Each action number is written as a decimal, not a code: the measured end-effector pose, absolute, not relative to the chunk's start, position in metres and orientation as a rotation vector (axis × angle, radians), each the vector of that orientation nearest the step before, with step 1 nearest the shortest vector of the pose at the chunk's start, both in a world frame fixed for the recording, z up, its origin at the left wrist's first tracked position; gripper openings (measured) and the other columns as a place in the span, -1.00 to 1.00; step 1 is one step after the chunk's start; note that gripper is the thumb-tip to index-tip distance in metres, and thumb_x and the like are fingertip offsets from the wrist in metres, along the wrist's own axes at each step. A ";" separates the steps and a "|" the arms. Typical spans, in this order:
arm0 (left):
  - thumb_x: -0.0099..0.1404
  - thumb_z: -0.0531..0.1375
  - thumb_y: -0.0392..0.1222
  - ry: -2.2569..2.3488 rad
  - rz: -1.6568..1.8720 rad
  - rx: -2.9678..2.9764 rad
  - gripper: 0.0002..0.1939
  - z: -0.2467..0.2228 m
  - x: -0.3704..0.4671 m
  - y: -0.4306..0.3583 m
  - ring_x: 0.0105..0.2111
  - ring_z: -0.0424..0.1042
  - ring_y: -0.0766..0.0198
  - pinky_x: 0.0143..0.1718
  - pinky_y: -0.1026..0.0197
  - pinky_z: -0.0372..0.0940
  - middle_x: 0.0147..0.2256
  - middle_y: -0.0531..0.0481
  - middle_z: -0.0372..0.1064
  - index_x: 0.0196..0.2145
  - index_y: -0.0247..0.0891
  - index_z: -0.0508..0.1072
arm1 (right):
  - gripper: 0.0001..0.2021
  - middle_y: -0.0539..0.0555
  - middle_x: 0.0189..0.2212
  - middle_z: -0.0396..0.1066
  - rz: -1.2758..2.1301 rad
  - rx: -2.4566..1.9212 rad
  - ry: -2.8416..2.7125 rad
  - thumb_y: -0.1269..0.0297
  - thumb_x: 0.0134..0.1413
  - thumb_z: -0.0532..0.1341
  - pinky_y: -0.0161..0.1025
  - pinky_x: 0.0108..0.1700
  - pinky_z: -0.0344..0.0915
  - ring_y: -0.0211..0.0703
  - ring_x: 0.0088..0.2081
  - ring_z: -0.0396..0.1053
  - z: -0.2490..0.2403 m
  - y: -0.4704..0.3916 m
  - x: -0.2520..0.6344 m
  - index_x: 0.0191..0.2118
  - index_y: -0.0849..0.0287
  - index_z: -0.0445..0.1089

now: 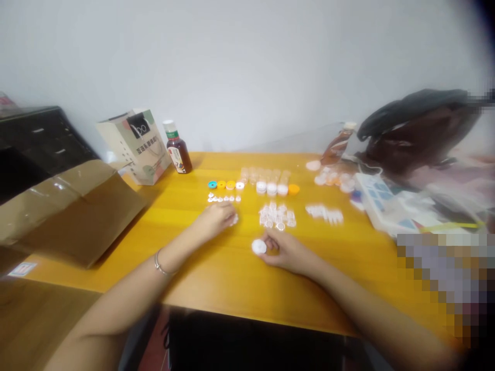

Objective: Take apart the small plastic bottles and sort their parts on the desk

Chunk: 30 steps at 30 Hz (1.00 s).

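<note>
My right hand [284, 250] is closed on a round white cap [259, 247], holding it low over the table between thumb and fingers. My left hand [216, 219] is pinched at its fingertips around a small white piece [234, 220], too blurred to name exactly. Just beyond it lie several small white pieces [226, 199] in short rows. Behind them is a line of blue, yellow and white caps [231, 185]. Clear plastic pieces [276, 215] lie in a cluster beyond my right hand.
Stacked white caps [271, 189], an orange cap [294, 189] and small white tubular pieces [325, 213] lie on the yellow table [216, 278]. A cardboard box [73, 206], paper bag [141, 147] and dark bottle [178, 152] stand left. Another bottle [337, 145] and a dark bag [417, 129] are right.
</note>
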<state>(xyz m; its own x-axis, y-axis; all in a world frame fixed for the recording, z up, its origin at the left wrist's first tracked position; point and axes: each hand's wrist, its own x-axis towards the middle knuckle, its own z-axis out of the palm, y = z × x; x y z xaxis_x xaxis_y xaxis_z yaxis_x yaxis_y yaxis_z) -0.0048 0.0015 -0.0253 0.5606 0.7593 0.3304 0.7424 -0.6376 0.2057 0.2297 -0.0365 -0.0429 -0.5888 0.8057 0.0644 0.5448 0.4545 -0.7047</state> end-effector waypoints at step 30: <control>0.30 0.00 -0.21 0.803 0.704 2.756 -0.78 -0.035 0.026 -0.023 -0.21 0.27 0.28 -0.15 0.21 0.21 -0.24 -0.11 0.31 -0.27 -0.32 0.41 | -0.86 -0.11 -0.58 0.09 0.992 -1.112 -2.261 0.27 -0.08 0.18 -0.38 -0.50 0.03 -0.35 -0.53 0.06 -0.047 -0.034 0.230 -0.36 0.17 0.24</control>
<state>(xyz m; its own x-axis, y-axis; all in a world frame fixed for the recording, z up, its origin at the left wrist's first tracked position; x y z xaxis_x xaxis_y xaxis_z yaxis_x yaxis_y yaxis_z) 0.0257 -0.0232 -0.0350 0.7413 0.5463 0.3898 0.4580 -0.8364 0.3011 0.2296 -0.0341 -0.0475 -0.5857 0.8081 0.0635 0.5003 0.4220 -0.7560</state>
